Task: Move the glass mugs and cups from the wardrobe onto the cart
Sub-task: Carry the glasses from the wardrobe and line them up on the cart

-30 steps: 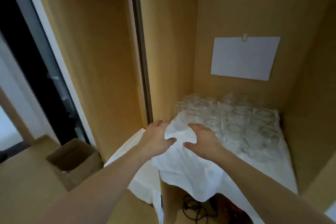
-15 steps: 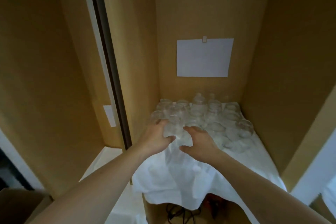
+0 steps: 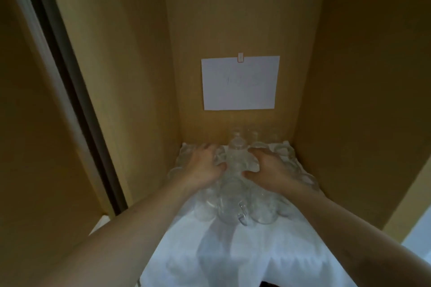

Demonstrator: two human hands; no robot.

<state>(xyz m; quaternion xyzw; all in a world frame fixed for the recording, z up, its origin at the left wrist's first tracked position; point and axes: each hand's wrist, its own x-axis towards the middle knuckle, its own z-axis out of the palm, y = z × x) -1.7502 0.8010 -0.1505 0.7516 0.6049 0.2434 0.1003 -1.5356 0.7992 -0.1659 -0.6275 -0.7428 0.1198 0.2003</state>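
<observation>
Hands left (image 3: 203, 165) and right (image 3: 270, 170) reach among glassware (image 3: 233, 202), grip unclear; paper sheet (image 3: 239, 82) writing unreadable.

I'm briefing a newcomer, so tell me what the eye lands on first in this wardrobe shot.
First, the cluster of clear glass mugs and cups crowded on the crumpled white cloth covering the wardrobe shelf. Both bare hands reach in among them, the left hand and right hand flanking a taller glass piece; their grip is blurred. Above, a white paper sheet hangs on the tan back wall.
</observation>
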